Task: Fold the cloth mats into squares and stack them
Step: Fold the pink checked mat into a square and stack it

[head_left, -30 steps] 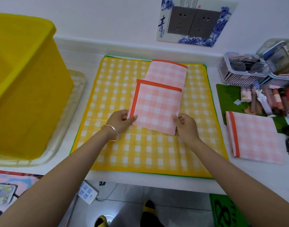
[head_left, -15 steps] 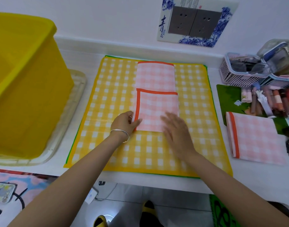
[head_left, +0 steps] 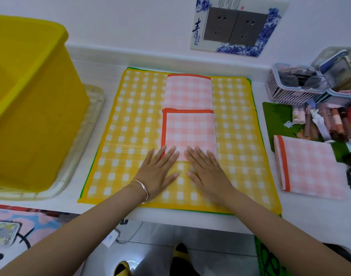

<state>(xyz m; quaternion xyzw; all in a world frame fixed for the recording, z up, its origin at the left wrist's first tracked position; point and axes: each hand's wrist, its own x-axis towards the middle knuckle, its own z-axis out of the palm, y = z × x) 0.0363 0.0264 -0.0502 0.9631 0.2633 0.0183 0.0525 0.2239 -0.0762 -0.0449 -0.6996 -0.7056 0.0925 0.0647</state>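
Observation:
A pink checked cloth mat [head_left: 189, 114] with an orange border lies partly folded on a large yellow checked mat [head_left: 134, 120]; its near half is doubled over, the far half is single. My left hand [head_left: 157, 169] and my right hand [head_left: 205, 170] lie flat side by side with straight fingers, the fingertips pressing the near edge of the pink fold. A second pink mat [head_left: 308, 167], folded into a square, rests on the white counter to the right.
A big yellow tub [head_left: 29, 108] stands on a clear tray [head_left: 85, 140] at the left. Baskets [head_left: 296, 90] and small bottles [head_left: 322, 120] crowd the right rear on a green pad. A wall socket [head_left: 236, 26] is above. A phone [head_left: 3, 233] lies lower left.
The pink mat was straightened from a tilt and laid flat. Both hands let go of its corners and now press flat on its near edge.

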